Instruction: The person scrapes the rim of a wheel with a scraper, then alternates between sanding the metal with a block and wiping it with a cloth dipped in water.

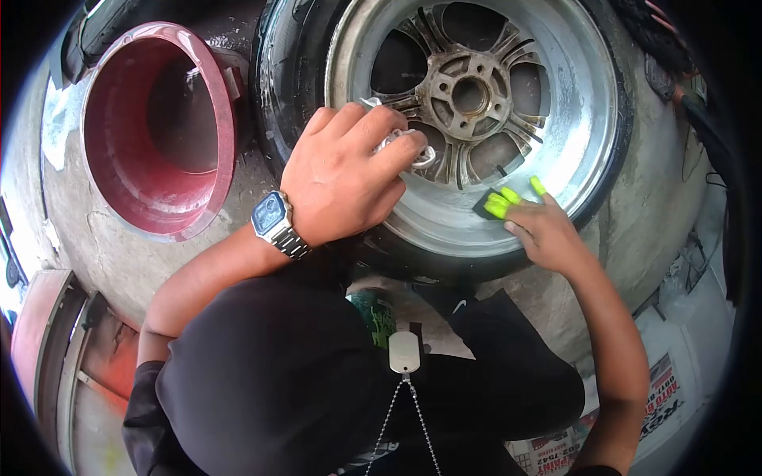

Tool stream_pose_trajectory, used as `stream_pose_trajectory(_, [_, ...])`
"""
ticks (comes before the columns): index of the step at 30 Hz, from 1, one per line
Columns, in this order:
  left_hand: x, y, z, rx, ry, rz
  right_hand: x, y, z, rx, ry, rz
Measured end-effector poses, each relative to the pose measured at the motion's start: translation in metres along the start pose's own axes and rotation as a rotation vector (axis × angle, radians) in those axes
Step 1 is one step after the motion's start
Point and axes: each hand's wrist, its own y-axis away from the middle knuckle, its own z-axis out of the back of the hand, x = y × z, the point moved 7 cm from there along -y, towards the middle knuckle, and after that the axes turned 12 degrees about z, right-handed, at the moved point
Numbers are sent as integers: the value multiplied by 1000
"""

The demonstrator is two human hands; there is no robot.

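A silver alloy wheel (583,135) with a black tyre (286,87) lies flat, its inner side up, wet around the barrel. My left hand (345,170), with a metal watch (272,216) on the wrist, is closed on a crumpled whitish thing (426,157) above the wheel's near left part. My right hand (544,230) has bright yellow-green coverings on its fingertips. Its fingers press a dark pad (482,206) against the inner barrel at the near right.
A red tub (225,135) with liquid in it stands left of the tyre on the concrete floor (103,238). Curved painted panels (48,333) lean at the lower left. Printed sheets (667,389) lie at the lower right, and a dark hose (706,119) runs at the right edge.
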Motion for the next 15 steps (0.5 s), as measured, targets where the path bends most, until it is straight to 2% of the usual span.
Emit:
stream_pose_trajectory(2, [-4, 1, -1, 21, -9, 4, 3, -6, -18, -51, -127, -19])
stream_pose_trajectory(3, [-5, 0, -2, 25, -26, 6, 16, -40, -43, -38, -304, -79])
stream_pose_trajectory(4, [-4, -3, -2, 28, -48, 12, 39, -76, -46, -297, -216, 7])
stream_pose_trajectory(7, [-2, -2, -1, 15, -48, 20, 21, -48, -38, -84, -359, -12])
stream_pose_trajectory(9, [-2, -2, -1, 27, -53, 25, -8, 0, -8, -70, -57, 81])
stream_pose_trajectory(11, [-3, 0, -4, 43, -67, 36, -11, -2, -9, -31, -84, 54])
stream_pose_trajectory(13, [-5, -4, -5, 37, -94, 35, 23, -52, -42, -37, -404, -172])
stream_pose_trajectory(14, [-4, -3, -7, 32, -109, 43, 46, -86, -39, -348, -259, 76])
stream_pose_trajectory(15, [-5, -5, -5, 27, -119, 42, 41, -84, -40, -298, -304, 44])
